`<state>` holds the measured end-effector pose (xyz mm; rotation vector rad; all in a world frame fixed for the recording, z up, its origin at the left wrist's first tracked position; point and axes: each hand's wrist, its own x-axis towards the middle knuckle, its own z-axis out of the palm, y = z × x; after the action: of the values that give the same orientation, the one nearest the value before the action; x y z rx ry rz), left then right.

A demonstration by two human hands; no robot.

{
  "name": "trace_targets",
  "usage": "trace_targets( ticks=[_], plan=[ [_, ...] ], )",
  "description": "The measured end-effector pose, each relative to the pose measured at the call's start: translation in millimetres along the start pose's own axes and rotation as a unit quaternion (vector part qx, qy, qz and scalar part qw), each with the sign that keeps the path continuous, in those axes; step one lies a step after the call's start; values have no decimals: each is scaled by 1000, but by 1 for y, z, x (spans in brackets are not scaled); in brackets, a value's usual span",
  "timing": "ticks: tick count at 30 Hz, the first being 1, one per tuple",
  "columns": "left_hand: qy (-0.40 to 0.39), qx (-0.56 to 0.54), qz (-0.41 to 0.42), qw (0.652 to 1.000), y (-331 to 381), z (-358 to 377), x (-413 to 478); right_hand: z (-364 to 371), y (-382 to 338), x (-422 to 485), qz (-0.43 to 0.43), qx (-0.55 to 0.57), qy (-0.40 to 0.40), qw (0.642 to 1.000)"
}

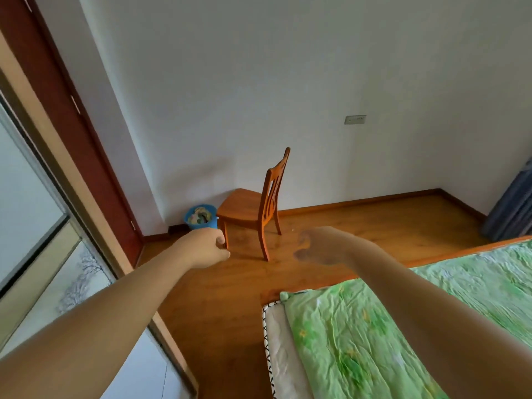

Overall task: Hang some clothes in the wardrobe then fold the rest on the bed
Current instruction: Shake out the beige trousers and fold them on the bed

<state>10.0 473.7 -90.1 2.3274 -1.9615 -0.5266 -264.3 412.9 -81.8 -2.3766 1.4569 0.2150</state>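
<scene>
Smooth, glossy varnish on the orange-brown wooden slat-back chair (240, 205), and the same sheen on the orange-brown wooden plank floor (224, 306), bright with pale reflections. Matt paint on the plain white wall (259, 82). Thin, much-crinkled cloth in the light-green flowered bed sheet (374, 326); beside it, smoother fabric on the off-white mattress edge (277, 341), trimmed with black cross-stitching. Varnished wood along the orange bed frame rail (460, 249). Shiny moulded plastic in the small round blue bucket (208, 225). Satin finish on the dark red-brown wooden door frame (72, 116). Frosted, slick panels, glass or plastic not to be told, in the pale sliding wardrobe door (26, 182). Soft folded cloth in the grey-blue curtain (512, 208).
</scene>
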Motion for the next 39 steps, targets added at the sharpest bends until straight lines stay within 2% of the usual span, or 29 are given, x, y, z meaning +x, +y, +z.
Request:
trace_targets(
  ticks=[4,8,17,29,39],
  plan=[
    [-3,19,37,999,0,-22,85,-24,8,51,37,35,38,998],
    [-17,23,57,998,9,-30,161,-38,25,97,66,57,44,995],
    [-64,32,127,989,46,-26,338,-60,96,221,136,95,67,984],
    [-88,58,185,977,60,-58,542,-109,152,399,179,106,62,976],
    [-126,70,292,945,81,-65,742,-131,208,543,297,145,68,941]
  ],
)
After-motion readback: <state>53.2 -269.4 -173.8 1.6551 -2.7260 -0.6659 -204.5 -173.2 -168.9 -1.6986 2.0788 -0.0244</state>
